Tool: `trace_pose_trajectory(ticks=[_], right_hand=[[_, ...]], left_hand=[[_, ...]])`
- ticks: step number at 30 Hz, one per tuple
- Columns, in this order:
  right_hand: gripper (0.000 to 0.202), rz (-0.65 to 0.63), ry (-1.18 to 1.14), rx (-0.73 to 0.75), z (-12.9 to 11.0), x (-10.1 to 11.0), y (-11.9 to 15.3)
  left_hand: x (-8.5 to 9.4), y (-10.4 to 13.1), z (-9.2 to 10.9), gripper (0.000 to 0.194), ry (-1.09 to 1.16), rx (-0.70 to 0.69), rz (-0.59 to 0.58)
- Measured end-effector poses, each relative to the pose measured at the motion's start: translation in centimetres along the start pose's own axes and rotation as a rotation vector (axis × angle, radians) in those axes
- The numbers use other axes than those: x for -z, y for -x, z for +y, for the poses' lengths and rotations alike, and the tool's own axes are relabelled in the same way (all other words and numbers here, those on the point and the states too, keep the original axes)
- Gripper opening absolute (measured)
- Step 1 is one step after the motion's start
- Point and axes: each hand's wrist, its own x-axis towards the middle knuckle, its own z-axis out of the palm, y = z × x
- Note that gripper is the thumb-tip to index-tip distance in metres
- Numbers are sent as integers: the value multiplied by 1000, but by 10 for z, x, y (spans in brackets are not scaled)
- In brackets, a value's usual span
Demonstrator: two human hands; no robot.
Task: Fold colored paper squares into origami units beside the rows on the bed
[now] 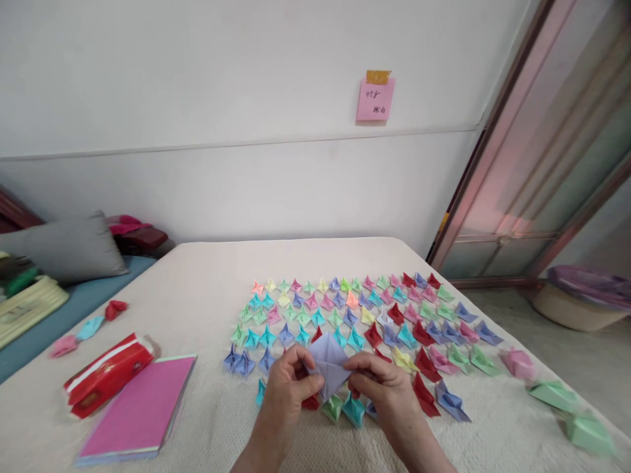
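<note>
Both hands sit at the near edge of the bed (207,282), wrists low in view. Left hand (286,387) pinches the left side of a lavender paper piece (329,369), thumb on top, fingers curled under. Right hand (387,391) grips the right side of the same piece, fingers closed over the fold. Paper is held just above the cover, between the two hands, partly folded into a pointed shape.

Beyond the hands: a wide spread of folded paper shapes (359,312), many colours, laid in rows; a few lie under and just beside the fingers. Far left of the left hand: grey pillow (69,248). Nearer left: pad of pink paper (140,407), flat, with a red packet (106,374) touching its far corner. Right of the right hand: green folded pieces (572,410) and a pink one (517,361), set apart from the rows. High above, on the wall: pink note (375,98), taped.
</note>
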Motion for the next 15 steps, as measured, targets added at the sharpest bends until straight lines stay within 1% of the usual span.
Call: trace_pose_trajectory(ticks=[5, 9, 15], right_hand=[[14, -14, 3, 92, -5, 0, 1], [14, -11, 53, 102, -5, 2, -1], [15, -23, 132, 145, 3, 5, -4]], left_hand=[[3, -1, -1, 15, -57, 23, -27], [3, 0, -1, 14, -85, 29, -43], [3, 0, -4, 18, -88, 33, -44]])
